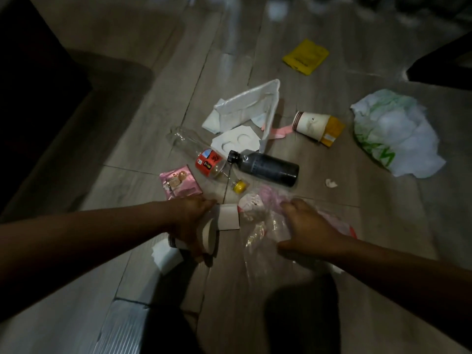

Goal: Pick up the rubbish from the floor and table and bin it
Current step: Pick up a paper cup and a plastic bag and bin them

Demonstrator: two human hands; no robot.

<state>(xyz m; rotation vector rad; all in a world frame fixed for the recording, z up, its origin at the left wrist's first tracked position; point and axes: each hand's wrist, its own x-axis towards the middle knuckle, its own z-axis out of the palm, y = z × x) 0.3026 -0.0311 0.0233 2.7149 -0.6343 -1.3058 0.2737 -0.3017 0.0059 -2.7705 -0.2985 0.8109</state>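
Rubbish lies scattered on the wooden floor. My left hand (pixel 190 223) grips a paper cup (pixel 210 238) and a white card piece (pixel 228 217). My right hand (pixel 306 226) lies with spread fingers on a clear plastic bag (pixel 260 241). Just beyond my hands are a dark bottle (pixel 265 167), a clear bottle with a red label (pixel 201 154), a yellow cap (pixel 240 186) and a pink snack wrapper (pixel 178 185). Farther off lie a white foam tray (pixel 247 108), another paper cup (pixel 310 125), a yellow packet (pixel 305 56) and a white-green plastic bag (pixel 393 134).
A white tissue (pixel 164 254) lies under my left wrist. A small white scrap (pixel 330 183) sits right of the dark bottle. Dark furniture (pixel 38 98) borders the left side and another dark shape (pixel 441 65) the far right. No bin is in view.
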